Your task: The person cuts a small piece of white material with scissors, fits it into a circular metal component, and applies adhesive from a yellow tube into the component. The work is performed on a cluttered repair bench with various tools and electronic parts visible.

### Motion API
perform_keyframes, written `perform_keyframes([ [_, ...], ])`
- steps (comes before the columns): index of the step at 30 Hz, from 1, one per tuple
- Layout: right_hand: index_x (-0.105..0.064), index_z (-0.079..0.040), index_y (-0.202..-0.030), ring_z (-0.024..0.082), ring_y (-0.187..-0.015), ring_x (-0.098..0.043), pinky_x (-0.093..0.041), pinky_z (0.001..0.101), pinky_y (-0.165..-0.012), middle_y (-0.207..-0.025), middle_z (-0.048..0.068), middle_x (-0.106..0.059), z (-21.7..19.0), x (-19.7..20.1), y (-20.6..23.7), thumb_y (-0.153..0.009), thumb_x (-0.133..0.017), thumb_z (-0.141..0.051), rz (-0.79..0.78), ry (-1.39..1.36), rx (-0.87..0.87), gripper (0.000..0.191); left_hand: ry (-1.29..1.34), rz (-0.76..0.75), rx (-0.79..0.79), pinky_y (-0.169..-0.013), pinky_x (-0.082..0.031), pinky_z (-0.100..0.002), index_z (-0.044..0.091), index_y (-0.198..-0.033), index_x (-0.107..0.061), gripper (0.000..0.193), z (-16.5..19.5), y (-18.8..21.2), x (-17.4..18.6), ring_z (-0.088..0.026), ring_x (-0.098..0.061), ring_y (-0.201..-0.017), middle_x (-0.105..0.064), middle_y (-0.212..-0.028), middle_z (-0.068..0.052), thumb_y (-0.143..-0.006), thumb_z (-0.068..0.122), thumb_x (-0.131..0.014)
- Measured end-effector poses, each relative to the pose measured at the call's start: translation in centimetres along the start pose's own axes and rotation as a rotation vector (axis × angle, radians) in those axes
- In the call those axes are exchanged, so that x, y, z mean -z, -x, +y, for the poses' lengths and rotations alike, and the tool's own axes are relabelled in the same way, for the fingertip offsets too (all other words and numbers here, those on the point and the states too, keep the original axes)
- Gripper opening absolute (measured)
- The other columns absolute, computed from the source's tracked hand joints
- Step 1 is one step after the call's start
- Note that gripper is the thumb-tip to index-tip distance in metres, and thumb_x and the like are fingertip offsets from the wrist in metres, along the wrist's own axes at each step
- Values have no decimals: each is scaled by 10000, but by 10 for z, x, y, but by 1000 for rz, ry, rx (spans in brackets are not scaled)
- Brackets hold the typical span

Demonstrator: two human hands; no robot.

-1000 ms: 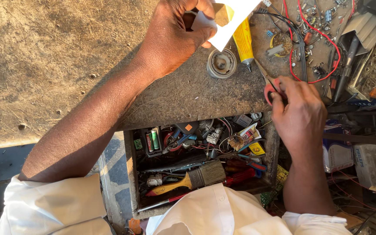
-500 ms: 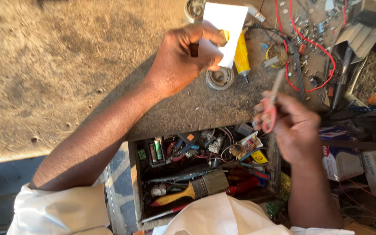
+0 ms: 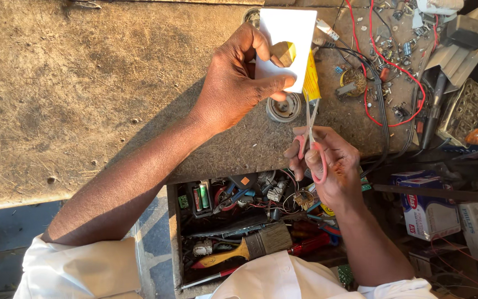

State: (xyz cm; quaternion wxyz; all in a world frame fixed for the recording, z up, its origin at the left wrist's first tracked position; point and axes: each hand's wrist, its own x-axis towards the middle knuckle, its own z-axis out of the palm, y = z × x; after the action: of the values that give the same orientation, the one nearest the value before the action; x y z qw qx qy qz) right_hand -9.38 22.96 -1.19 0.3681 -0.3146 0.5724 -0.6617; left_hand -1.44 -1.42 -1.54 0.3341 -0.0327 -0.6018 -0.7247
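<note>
A white card [image 3: 290, 39] with a yellow patch was pinched in the left hand [image 3: 239, 83] above the table [image 3: 84, 99]. Red-handled scissors [image 3: 312, 138] were gripped in the right hand [image 3: 327, 166], blades pointed up just below the card. An open drawer [image 3: 239, 232] lay beneath.

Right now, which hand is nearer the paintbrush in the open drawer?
Right. The right hand, holding the scissors, hangs just above the drawer, near the paintbrush. The left hand is farther up over the bench, holding a white card.
</note>
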Motion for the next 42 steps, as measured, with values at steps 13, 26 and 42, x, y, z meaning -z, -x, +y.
perform_keyframes([
  [13, -623, 16, -1320, 139, -807, -633, -510, 272, -654, -1008, 97, -691, -7, -16, -10, -1047, -676, -292, 32, 101, -15, 415, 69, -12, 12, -697, -711, -286, 67, -965, -450, 346, 2, 4, -6, -184, -787, -911, -621, -916, -97, -981, -9, -787],
  [26, -631, 10, -1281, 124, -783, -626, -503, 265, -628, -990, 85, -694, -2, -15, -15, -1041, -671, -254, 79, 138, -36, 358, -6, -18, 4, -689, -678, -281, 81, -942, -442, 355, 3, 6, -8, -187, -797, -908, -605, -885, -93, -985, 3, -786],
  [42, -633, 16, -1317, 107, -769, -628, -490, 233, -599, -986, 73, -691, -4, -18, -15, -1024, -697, -250, 76, 184, 9, 400, -48, 17, 34, -680, -669, -255, 95, -928, -430, 390, 2, 7, -10, -126, -762, -891, -555, -883, -37, -965, 20, -811],
])
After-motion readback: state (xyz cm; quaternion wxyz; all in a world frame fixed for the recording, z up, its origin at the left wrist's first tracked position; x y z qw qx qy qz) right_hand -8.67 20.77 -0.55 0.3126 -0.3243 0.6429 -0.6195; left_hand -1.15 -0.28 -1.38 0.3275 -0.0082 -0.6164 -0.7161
